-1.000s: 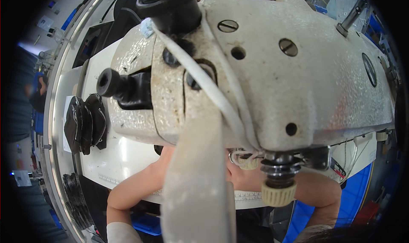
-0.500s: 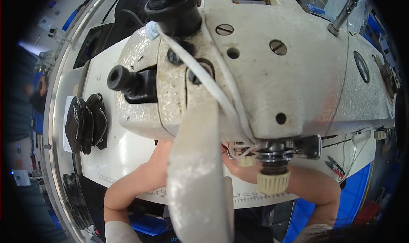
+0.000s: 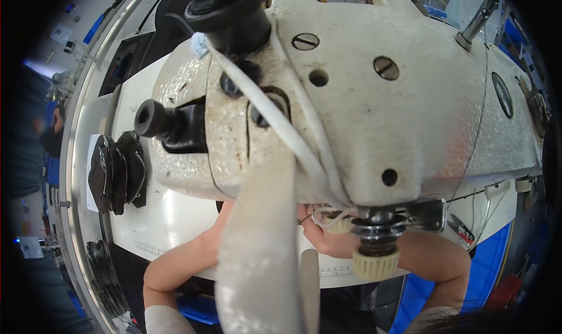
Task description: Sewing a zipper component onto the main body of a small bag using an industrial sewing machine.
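Observation:
A large cream-white sewing machine head (image 3: 351, 117) fills the upper middle, and both my hands reach beneath its lower edge. My left hand (image 3: 225, 214) shows only as a strip of wrist; its fingers are hidden behind the machine and a broad pale lever (image 3: 257, 258). A small dark bit shows beside that wrist, too little to name. My right hand (image 3: 314, 233) is partly visible right of the lever, its fingers curled near a thin dark piece. What the fingers hold, if anything, I cannot make out. The thread tension knob (image 3: 376, 262) hangs over my right forearm.
Several black zippered fabric pieces (image 3: 117, 173) lie on the white table (image 3: 175, 217) at left. Red-and-black thread snips (image 3: 461, 228) rest at its right side. A blue bin (image 3: 489, 266) stands below the right edge. A white cord (image 3: 272, 114) loops over the machine.
The machine sits slightly lower and the lever further left in the picture. My right hand's fingers show more beside the lever. My left hand remains mostly hidden.

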`<state>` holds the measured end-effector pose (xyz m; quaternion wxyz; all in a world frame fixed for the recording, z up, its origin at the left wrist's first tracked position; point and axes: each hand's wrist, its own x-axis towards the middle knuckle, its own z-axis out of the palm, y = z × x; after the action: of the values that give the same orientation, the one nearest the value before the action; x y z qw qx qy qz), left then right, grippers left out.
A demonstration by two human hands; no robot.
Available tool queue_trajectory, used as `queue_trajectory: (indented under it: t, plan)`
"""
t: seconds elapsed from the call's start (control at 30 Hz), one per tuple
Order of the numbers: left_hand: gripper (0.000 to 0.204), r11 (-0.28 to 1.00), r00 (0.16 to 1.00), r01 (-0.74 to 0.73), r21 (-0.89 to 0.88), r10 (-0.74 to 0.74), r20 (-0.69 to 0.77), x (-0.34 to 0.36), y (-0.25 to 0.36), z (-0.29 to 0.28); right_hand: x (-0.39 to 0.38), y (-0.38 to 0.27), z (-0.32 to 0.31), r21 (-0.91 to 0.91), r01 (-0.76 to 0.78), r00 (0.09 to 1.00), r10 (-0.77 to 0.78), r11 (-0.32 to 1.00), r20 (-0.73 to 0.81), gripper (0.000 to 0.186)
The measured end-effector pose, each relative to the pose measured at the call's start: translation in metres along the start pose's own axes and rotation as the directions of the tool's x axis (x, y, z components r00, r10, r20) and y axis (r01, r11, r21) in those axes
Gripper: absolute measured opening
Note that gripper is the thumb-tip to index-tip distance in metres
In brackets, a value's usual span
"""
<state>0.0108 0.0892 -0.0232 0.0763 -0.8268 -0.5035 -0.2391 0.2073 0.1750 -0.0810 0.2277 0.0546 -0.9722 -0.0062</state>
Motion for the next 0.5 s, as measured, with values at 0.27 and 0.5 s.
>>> queue_trajectory:
  t: [0.27,0.5]
  plan:
    - [0.014,0.938,0.964,0.264,-0.225,-0.261,0.046,-0.011,-0.007,-0.001,0.022,0.004,-0.001,0.07,-0.046,0.999,0.046,0.996,0.003,0.014]
    - [0.012,0.935,0.962,0.273,-0.225,-0.267,0.059,-0.003,-0.014,0.004,0.005,0.003,0.015,0.047,-0.137,0.988,0.133,0.989,0.077,0.008]
